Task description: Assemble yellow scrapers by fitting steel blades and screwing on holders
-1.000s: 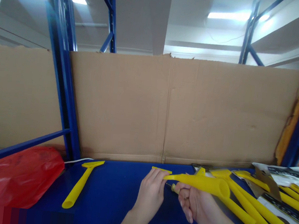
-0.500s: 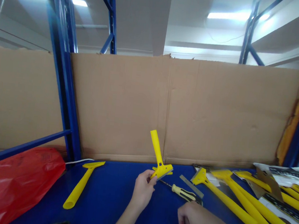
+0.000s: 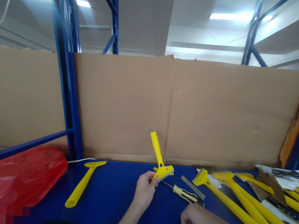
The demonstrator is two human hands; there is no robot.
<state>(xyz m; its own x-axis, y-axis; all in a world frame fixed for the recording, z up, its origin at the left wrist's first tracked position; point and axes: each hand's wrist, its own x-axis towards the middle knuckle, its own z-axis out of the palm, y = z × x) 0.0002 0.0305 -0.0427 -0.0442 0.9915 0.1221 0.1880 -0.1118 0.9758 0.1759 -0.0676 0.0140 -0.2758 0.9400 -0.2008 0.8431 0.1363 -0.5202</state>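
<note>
Scraper (image 3: 160,158) is sitting at one o'clock from left hand (image 3: 145,190), which is clamping its head between thumb and fingers. Handle, pointing toward three a second ago, is now pointing toward eleven. Right hand (image 3: 199,222) is now keeping clear at four, fingers curling; cannot tell whether holding anything. Screwdriver (image 3: 183,193) and loose blade (image 3: 193,188) are lying around eleven from it on tabletop (image 3: 114,194). Scraper's head seems to be presenting for work.
</note>
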